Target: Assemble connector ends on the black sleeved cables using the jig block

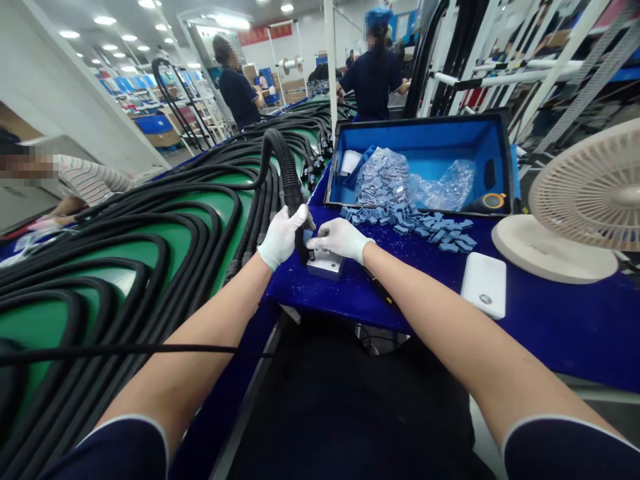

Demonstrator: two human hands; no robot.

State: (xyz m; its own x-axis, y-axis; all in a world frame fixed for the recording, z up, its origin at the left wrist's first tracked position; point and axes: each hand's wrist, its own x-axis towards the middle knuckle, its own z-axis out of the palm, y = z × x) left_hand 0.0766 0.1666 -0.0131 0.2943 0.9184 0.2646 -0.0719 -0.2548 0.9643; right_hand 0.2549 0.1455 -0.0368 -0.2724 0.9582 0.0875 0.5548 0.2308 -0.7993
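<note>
My left hand, in a white glove, is closed around the end of a black corrugated hose. The hose arches up and back from this grip, its end pointing down at a small grey metal block on the blue table. Also gloved, my right hand is at the hose end from the right, just above the block. Its fingers are pinched near a small blue piece; whether they hold it is hidden. Beyond my right hand lies a heap of small blue-grey clips.
A blue crate holding a bag of blue pieces and a tape measure stands behind the heap. To the right are a white power bank and a fan. Many black hoses cover the green conveyor at left. Several people work nearby.
</note>
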